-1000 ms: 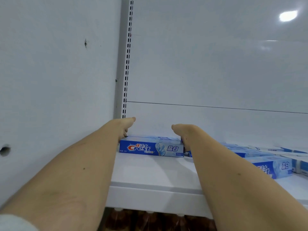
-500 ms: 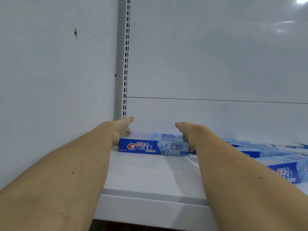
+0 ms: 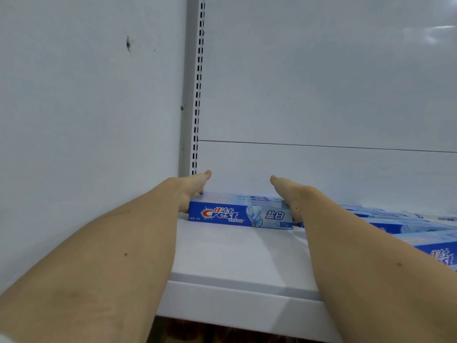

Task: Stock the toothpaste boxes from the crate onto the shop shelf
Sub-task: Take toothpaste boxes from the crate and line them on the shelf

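Head view: left hand (image 3: pixel 190 188) and right hand (image 3: pixel 290 194) reach onto the white shelf (image 3: pixel 235 256), one at each end of a group of blue toothpaste boxes (image 3: pixel 239 215) lying flat between them. Thumbs extend forward above the boxes; fingers curl down against the box ends, gripping the group. More toothpaste boxes (image 3: pixel 400 226) lie just beyond the right hand's outer side, near the right forearm.

A grey slotted metal upright (image 3: pixel 196 95) is running down between a scuffed white side wall (image 3: pixel 86 107) and white back panel (image 3: pixel 321 82).
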{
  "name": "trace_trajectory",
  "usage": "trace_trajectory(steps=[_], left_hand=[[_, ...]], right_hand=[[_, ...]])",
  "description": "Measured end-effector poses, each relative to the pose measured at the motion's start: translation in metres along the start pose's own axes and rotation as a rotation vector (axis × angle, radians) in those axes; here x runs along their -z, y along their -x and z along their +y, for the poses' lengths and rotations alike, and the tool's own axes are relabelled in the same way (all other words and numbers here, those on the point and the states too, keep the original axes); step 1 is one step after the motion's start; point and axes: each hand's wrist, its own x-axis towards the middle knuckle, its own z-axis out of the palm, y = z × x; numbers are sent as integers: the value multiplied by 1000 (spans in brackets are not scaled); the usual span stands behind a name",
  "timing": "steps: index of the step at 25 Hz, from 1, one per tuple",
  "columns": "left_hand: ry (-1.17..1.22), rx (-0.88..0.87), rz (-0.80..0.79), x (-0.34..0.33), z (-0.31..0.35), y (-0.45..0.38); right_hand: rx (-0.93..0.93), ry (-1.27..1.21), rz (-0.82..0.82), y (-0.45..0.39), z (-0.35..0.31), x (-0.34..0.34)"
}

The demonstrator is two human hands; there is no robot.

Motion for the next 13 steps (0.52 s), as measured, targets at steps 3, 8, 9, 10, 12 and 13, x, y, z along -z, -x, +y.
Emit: trace_trajectory(steps=[3,8,9,10,12,13], left_hand=[[-308,-125,122,1,8,6],[-785,-267,-62,-2,39,64],[-849,-241,-82,-4,39,67],[-907,-220,-74,-6,37,68],[-975,-171,-38,-5,29,60],[-987,-150,-24,-2,27,56]], right_hand=[[178,284,128,34,-10,-7],[241,686,149,102,-46,5],[202,789,63,110,-47,5],[170,889,14,123,-46,4],[101,1060,-1,128,-37,2],[64,1082,-14,125,-31,1]])
